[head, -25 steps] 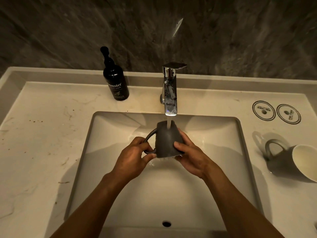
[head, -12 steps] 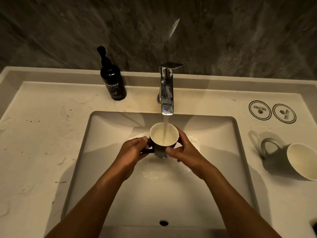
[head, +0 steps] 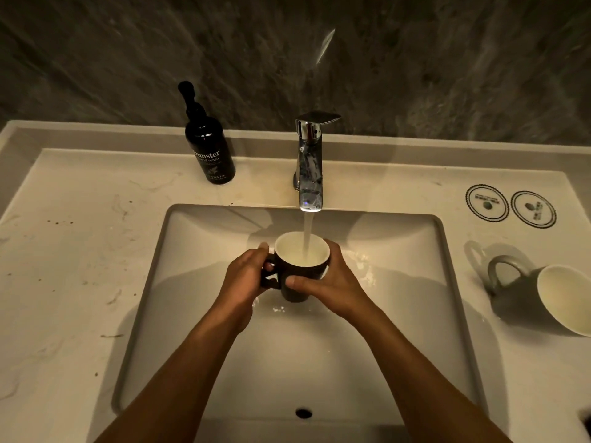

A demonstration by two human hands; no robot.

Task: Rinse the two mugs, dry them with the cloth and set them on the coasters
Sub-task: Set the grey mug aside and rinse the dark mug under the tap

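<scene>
I hold a dark mug (head: 299, 276) with a pale inside upright over the sink basin (head: 399, 314), under the running tap (head: 309, 174). Water streams into its mouth. My left hand (head: 244, 279) grips the handle on the mug's left. My right hand (head: 332, 286) wraps the body from the right. A second grey mug (head: 524, 298) lies on its side on the counter to the right, mouth toward the right edge. Two round coasters (head: 486, 203) (head: 533, 209) lie side by side behind it. No cloth is in view.
A black hand-wash pump bottle (head: 209, 155) stands behind the basin on the left. The pale counter (head: 70, 266) runs along both sides of the sink. A dark stone wall rises behind. The overflow hole (head: 303, 413) sits at the basin's near wall.
The mug was upside down under the stream a second ago; I turned it mouth up, and water now pours into it. It has sunk slightly lower in the basin.
</scene>
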